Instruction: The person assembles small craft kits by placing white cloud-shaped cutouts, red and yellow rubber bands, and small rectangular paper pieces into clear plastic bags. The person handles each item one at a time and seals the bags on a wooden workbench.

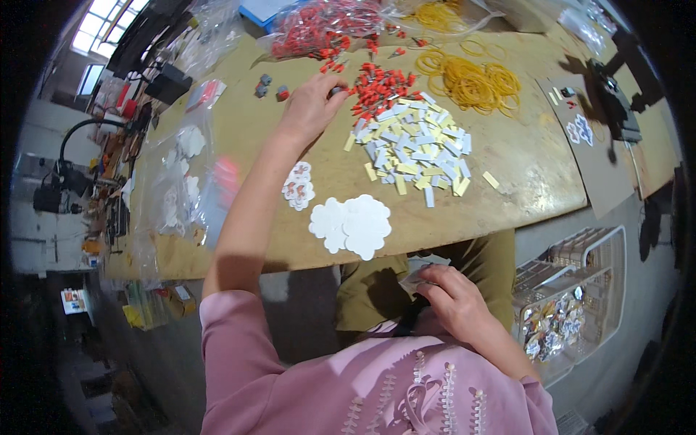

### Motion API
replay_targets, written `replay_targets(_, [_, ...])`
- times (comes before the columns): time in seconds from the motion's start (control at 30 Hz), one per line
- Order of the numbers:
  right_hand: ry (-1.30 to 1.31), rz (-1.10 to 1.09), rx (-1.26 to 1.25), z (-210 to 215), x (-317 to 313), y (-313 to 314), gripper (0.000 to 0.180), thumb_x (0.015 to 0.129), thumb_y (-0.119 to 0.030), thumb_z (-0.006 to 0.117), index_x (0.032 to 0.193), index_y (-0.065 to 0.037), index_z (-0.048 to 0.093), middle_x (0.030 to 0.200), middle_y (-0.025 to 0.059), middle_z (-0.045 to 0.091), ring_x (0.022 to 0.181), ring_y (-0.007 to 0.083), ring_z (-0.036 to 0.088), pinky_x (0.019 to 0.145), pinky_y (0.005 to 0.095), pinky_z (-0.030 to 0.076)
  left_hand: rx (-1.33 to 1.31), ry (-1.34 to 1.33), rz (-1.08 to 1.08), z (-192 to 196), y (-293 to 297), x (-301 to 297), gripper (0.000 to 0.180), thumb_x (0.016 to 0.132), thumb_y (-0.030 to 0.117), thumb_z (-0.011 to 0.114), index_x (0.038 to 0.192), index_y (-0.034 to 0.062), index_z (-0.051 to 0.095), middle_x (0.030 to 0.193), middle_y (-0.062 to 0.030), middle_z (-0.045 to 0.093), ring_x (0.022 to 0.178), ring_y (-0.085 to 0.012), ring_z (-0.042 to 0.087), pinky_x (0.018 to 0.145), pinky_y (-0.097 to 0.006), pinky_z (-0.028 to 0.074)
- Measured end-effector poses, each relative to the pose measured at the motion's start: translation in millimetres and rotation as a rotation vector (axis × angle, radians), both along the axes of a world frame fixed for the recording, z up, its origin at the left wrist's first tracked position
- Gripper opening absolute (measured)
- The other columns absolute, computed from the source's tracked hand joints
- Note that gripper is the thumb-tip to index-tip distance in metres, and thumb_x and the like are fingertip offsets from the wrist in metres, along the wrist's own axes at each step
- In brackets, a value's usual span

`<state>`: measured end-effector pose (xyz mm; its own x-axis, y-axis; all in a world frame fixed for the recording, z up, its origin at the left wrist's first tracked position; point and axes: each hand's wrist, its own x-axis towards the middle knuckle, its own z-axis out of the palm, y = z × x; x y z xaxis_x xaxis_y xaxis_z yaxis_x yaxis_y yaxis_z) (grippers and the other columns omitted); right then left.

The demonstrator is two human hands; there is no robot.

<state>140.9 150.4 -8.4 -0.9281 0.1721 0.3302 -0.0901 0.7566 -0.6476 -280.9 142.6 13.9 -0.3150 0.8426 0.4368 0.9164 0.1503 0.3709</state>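
Note:
My left hand point(312, 105) reaches over the table with its fingers curled together. A small dark grey piece point(335, 91) shows at its fingertips, right beside a heap of red-tipped small parts point(380, 88). Low over my lap, my right hand point(457, 299) is closed on what looks like a small clear plastic bag point(413, 280); the bag is partly hidden by the fingers. Near the table's front edge lie white scalloped cards point(362, 223), and a smaller stack of printed scalloped cards point(298, 187) sits by my left forearm. Small white and yellow strips point(417, 148) are piled right of my left hand.
Yellow rubber bands point(471, 80) lie at the back right, near a bag of red-tipped parts point(326, 25). Several grey pieces point(262, 85) lie left of my left hand. Clear bags point(174, 181) cover the table's left side. A plastic basket point(573, 297) with filled packets stands at right.

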Motion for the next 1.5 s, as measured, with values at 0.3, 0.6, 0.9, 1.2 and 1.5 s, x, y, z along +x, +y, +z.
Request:
replay_targets(0.3, [0.070, -0.160, 0.000, 5, 26, 24, 0.022, 0.082, -0.004, 0.067, 0.103, 0.003, 0.066, 0.120, 0.0191, 0.065, 0.111, 0.0376, 0.067, 0.092, 0.0428, 0.059, -0.236, -0.320, 0.230, 33, -8, 54, 0.019, 0.094, 0.016, 0.071, 0.109, 0.0046, 0.072, 0.078, -0.0030, 0.066, 0.070, -0.0129, 0.065, 0.063, -0.030, 0.050])
replay_targets(0.6, [0.166, -0.094, -0.077, 21, 16, 23, 0.027, 0.083, -0.003, 0.071, 0.108, 0.006, 0.066, 0.124, 0.0237, 0.061, 0.113, 0.0404, 0.066, 0.091, 0.0438, 0.059, -0.211, -0.488, -0.524, 57, -71, 230, 0.026, 0.083, 0.004, 0.082, 0.107, 0.0049, 0.073, 0.097, -0.0090, 0.070, 0.078, -0.0217, 0.070, 0.066, -0.033, 0.057])
replay_targets(0.9, [0.138, -0.052, -0.076, 23, 15, 17, 0.026, 0.083, -0.002, 0.071, 0.107, 0.006, 0.065, 0.125, 0.0251, 0.060, 0.114, 0.0415, 0.066, 0.092, 0.0450, 0.058, -0.155, -0.575, -0.451, 53, -94, 242, 0.038, 0.083, 0.000, 0.081, 0.119, 0.0036, 0.071, 0.106, -0.0120, 0.070, 0.091, -0.0265, 0.071, 0.076, -0.036, 0.059])
replay_targets(1.2, [0.118, -0.052, -0.136, 19, 15, 15, 0.024, 0.085, -0.002, 0.070, 0.107, 0.005, 0.066, 0.127, 0.0243, 0.061, 0.115, 0.0408, 0.065, 0.094, 0.0445, 0.057, -0.165, -0.524, -0.338, 49, -104, 241, 0.044, 0.080, -0.006, 0.078, 0.121, 0.0042, 0.070, 0.110, -0.0124, 0.070, 0.090, -0.0229, 0.070, 0.074, -0.032, 0.057])
replay_targets(1.5, [0.120, -0.102, -0.061, 16, 27, 20, 0.023, 0.083, -0.008, 0.068, 0.104, 0.000, 0.068, 0.115, 0.0171, 0.066, 0.109, 0.0358, 0.067, 0.089, 0.0423, 0.057, -0.082, -0.368, -0.329, 61, -80, 221, 0.019, 0.081, -0.001, 0.079, 0.098, 0.0047, 0.072, 0.084, -0.0099, 0.068, 0.070, -0.0250, 0.064, 0.063, -0.034, 0.051])
